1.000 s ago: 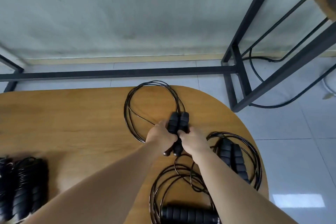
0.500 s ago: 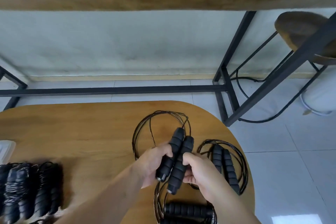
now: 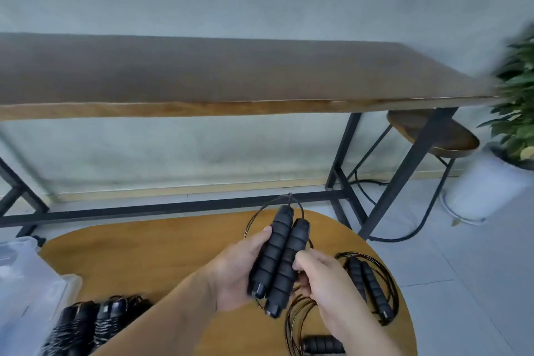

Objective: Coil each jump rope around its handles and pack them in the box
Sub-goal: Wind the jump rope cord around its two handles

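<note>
Two black foam jump rope handles (image 3: pixel 278 257) are held side by side above the round wooden table (image 3: pixel 150 257), raised and tilted away from me. My left hand (image 3: pixel 239 272) grips them from the left; my right hand (image 3: pixel 323 283) pinches them and the thin black cable from the right. The cable (image 3: pixel 261 211) loops out beyond the handle tops. A second uncoiled rope (image 3: pixel 371 286) lies to the right on the table. A third rope's handle (image 3: pixel 322 344) lies near the bottom edge. Coiled ropes (image 3: pixel 95 324) lie bundled at the lower left. A clear plastic box (image 3: pixel 26 292) stands at the far left.
A long wooden bench table (image 3: pixel 231 75) on black metal legs stands against the wall behind. Under its right end sits a round stool (image 3: pixel 433 136). A potted plant in a white pot (image 3: pixel 488 185) stands on the tiled floor at the far right.
Both hands have lifted the pair of handles up off the table and toward me. The view has tilted upward, bringing the bench top, the plant and the plastic box into sight.
</note>
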